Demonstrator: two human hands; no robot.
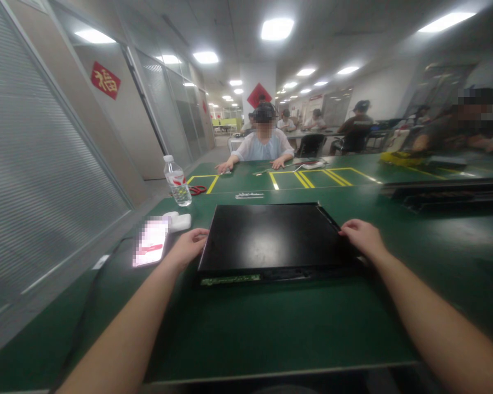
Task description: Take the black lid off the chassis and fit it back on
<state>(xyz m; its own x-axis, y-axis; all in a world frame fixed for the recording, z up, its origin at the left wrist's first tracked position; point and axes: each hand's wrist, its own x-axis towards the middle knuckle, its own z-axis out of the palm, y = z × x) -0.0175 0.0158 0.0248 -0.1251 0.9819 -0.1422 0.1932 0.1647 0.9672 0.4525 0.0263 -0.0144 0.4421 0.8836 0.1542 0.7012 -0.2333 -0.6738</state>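
A flat black panel [271, 235] with a glossy top, probably a screen unit, lies on the green table [279, 328] in front of me. Along its near edge shows a green strip [230, 280] that resembles a circuit board. My left hand [190, 244] is at the panel's left edge, its bent fingertips touching the side. Gripping the opposite edge near the far right corner, my right hand [363, 238] has thumb and fingers pinched together. The undersides of the fingers are partly hidden on both sides.
Left of the panel are a lit phone [151, 241], a white earphone case [179, 221], a water bottle [177, 181] and red-handled scissors [198, 190]. Dark long parts [447, 191] lie at the right. A person [263, 139] sits across the table, hands on it.
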